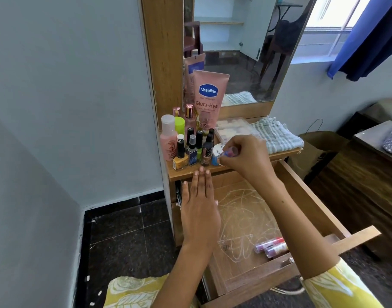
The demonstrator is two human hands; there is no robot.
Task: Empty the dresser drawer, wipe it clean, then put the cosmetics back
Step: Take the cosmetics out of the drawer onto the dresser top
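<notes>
— Near the middle of the frame, what is the right hand [244,156] doing?

— It pinches a small clear tube [230,151] with a purple and red core, fingers curled round it, right beside the cosmetics [190,143] crowded on the dresser top [190,171]. I judge it is setting that tube down there.

— And the left hand [199,205]?

— Flat, fingers straight and together, holding nothing. Its fingertips [201,171] reach the front edge of the dresser top, above the upper-left corner of the open drawer [319,203].

— So what is left inside?

— Two lip-balm tubes [271,245], lying side by side and touching, at the lower-right part of the drawer floor near its front panel. Their long axes run from lower left up to the right across the frame. Nothing else shows on the scribbled floor.

— Which hand is nearer them?

— Hard to call. They lie below both hands, toward the bottom of the frame, just beside the right forearm; I would guess the right hand drops back for them, which means drawing down and toward the body.

— Counts on top?

— One tall pink Vaseline tube [209,98], one pink bottle [168,138] with a white cap, one green-capped bottle [179,124], roughly seven small dark-capped bottles, though they overlap. One folded striped cloth [277,135] lies right of centre, beside one clear box [233,125].
</notes>
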